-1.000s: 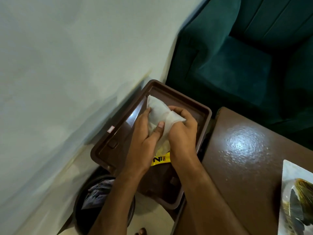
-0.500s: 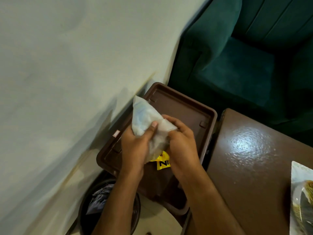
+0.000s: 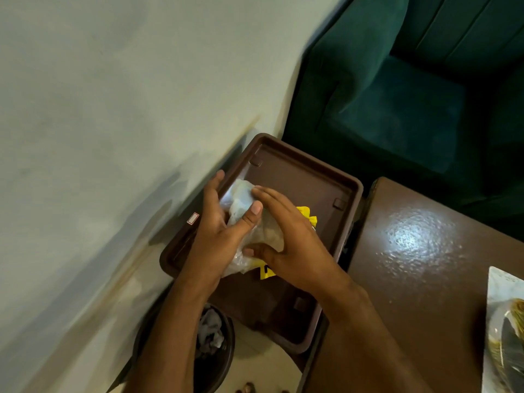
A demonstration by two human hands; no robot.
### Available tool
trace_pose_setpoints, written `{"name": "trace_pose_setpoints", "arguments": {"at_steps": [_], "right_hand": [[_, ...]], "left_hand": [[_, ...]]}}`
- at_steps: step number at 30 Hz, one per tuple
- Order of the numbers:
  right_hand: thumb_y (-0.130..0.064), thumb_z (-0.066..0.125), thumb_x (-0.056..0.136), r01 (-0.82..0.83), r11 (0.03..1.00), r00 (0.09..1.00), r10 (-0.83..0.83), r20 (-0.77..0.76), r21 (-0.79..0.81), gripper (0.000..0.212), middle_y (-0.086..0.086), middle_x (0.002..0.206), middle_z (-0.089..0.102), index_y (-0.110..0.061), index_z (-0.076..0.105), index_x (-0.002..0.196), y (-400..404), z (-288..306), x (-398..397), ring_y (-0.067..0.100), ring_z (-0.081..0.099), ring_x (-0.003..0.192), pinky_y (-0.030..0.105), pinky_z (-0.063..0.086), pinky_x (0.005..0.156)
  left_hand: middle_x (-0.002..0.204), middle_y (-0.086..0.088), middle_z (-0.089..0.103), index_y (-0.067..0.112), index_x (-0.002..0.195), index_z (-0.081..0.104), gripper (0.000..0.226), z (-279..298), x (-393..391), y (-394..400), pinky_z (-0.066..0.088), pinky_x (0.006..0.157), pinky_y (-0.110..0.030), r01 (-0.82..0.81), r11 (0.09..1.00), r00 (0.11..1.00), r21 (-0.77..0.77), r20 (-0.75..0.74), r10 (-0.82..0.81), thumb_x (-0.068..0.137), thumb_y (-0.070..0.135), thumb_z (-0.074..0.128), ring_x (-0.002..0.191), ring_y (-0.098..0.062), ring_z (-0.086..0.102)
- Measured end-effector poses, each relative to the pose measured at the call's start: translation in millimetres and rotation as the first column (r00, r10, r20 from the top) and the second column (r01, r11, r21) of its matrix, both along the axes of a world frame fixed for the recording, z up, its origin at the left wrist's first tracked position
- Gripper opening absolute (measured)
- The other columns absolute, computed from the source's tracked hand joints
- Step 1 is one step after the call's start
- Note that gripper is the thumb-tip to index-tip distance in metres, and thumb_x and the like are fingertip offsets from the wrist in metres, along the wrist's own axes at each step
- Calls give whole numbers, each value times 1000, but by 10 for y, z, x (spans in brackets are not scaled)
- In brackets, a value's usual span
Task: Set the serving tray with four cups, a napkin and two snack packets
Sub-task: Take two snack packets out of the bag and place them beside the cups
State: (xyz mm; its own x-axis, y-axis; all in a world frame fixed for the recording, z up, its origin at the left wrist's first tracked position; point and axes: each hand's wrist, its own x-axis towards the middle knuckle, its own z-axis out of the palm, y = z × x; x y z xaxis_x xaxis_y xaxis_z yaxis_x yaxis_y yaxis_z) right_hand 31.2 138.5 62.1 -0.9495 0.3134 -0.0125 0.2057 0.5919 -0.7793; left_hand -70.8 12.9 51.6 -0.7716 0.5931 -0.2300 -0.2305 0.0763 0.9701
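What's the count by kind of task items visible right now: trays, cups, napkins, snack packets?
Trays: 1, the brown tray.
Cups: 0 in view.
Napkins: 1, the white napkin, held over the tray by the left hand and right hand.
Snack packets: 1 certain, the yellow packet, mostly hidden under the hands; whether there are more cannot be told.
Total: 3.

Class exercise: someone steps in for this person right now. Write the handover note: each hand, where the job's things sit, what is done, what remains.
Left hand and right hand: both hold the crumpled white napkin above the brown tray.
A yellow snack packet shows under the right hand, over the tray.
Done: nothing clearly placed yet; no cups in view.
Left: lay the napkin, set both packets, add four cups.
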Motion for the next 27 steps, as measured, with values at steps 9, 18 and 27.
{"name": "trace_pose_setpoints", "arguments": {"at_steps": [9, 18, 27], "right_hand": [[-31, 84, 82, 181, 976, 983, -184, 15, 117, 43, -7, 104, 72, -24, 60, 117, 28, 36, -89, 12, 68, 94, 34, 59, 77], [-27, 98, 60, 565, 477, 745, -645, 169, -673, 55, -4, 91, 69, -24, 60, 99, -331, 48, -161, 18, 73, 86, 39, 66, 68], [-44, 84, 73, 490, 712, 796, -600, -75, -503, 56, -9, 123, 50, -35, 53, 119, -1537, -180, -49, 2, 58, 108, 11, 53, 80]], "left_hand": [[102, 11, 70, 29, 117, 68, 38, -2, 203, -23, 50, 71, -7, -511, 820, 772, -257, -557, 307, 88, 53, 74, 91, 7, 66], [106, -2, 81, 23, 115, 74, 29, -61, 499, -121, 63, 66, -25, -542, 840, 817, -15, 223, 531, 94, 42, 70, 91, -15, 80], [69, 9, 59, 11, 81, 58, 22, -299, 675, -819, 45, 56, 0, -817, 532, 563, -222, -110, 819, 92, 16, 77, 60, 10, 59]]}}
